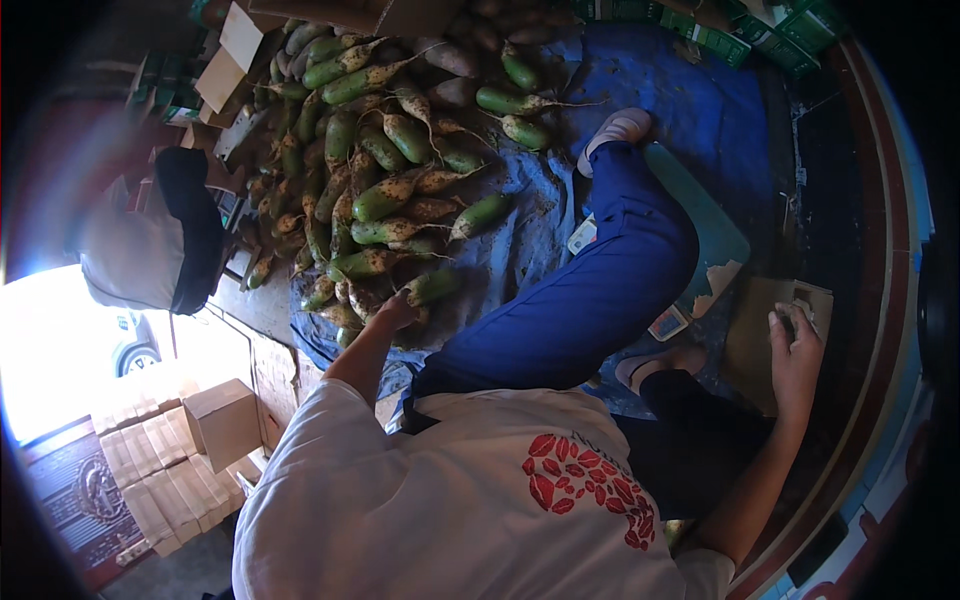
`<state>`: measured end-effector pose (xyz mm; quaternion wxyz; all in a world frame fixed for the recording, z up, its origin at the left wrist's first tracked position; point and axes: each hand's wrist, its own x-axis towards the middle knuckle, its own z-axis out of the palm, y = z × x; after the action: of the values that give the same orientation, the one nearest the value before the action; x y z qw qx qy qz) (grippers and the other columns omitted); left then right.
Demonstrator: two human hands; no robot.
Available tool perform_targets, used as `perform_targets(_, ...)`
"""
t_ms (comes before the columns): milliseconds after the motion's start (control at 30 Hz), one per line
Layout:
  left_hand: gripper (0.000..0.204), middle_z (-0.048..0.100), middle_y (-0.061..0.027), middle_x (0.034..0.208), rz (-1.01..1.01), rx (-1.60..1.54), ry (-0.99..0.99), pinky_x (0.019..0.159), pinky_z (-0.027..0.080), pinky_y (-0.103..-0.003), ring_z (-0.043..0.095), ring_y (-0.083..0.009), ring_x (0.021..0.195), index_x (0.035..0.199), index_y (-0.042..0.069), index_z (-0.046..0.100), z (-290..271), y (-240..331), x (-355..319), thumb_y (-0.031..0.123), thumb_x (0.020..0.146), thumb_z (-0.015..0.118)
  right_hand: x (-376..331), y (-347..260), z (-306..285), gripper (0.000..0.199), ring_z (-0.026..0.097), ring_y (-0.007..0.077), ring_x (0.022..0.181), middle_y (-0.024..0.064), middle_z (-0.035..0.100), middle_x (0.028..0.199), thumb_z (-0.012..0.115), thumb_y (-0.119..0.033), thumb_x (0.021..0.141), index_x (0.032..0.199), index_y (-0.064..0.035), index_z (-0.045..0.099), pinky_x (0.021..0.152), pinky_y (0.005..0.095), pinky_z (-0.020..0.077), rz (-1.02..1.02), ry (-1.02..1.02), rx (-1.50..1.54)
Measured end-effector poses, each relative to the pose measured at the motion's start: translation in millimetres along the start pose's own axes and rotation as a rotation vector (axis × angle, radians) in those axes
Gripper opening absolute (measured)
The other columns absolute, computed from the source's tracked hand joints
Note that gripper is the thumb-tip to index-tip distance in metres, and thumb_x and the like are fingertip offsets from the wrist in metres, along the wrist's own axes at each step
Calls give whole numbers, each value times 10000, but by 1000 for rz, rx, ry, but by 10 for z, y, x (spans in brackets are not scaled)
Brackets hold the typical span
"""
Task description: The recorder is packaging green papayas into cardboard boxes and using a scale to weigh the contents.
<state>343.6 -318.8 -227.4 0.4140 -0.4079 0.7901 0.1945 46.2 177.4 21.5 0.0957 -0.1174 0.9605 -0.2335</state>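
My left hand [402,312] reaches into the near edge of a heap of soil-stained green radishes [385,200]. Its fingers close round the pale, dirty end of one green radish [434,287], partly hiding it. Well apart, at the right, my right hand [795,350] is over a brown cardboard box [755,345]. Its fingers are curled at the box's upper part, and what they hold, if anything, is too small to make out.
Blue plastic sheeting [690,100] lies under the radishes and my feet. Reddish-brown tubers [450,60] are behind the heap. Green cartons [790,40] stand at the far right. Stacked brown boxes [170,470] are at the left, near a hanging cloth-like item [150,240].
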Motion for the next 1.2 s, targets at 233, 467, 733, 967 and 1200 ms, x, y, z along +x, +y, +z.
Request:
perform_targets(233,584,500,-187,1186,86,12,71,915,403,-380,476,-315,1109,1259,117,401,68,1,107,336,741,559,92,181,6,220,585,189,739,140,609,851,503,-151,871,989,21,572,681,280,448,89,67,117)
perform_targets(467,506,548,-178,1118,-11,-115,209,887,418,-392,511,-317,1060,1189,132,489,68,-125,3,339,733,562,158,438,-151,217,505,131,643,101,560,726,451,-184,907,954,8,542,599,271,410,86,341,125)
perform_targets(733,458,541,-163,1137,82,-118,190,901,405,-384,508,-294,1069,1138,128,541,-12,-73,64,343,734,552,122,571,-143,279,487,136,655,98,556,724,429,-223,922,952,36,530,631,278,420,0,513,120)
perform_targets(967,477,542,-146,1134,160,-79,237,885,414,-396,508,-300,1064,1132,129,532,-73,116,299,428,760,537,77,578,-177,314,494,112,683,94,575,749,427,-231,926,977,56,545,645,266,423,77,507,251)
perform_targets(1200,381,555,-154,1097,299,41,276,890,401,-385,507,-318,1044,1101,121,566,-137,245,399,340,792,525,10,670,-309,345,474,106,692,44,507,731,439,-269,922,972,56,544,647,250,406,148,599,297)
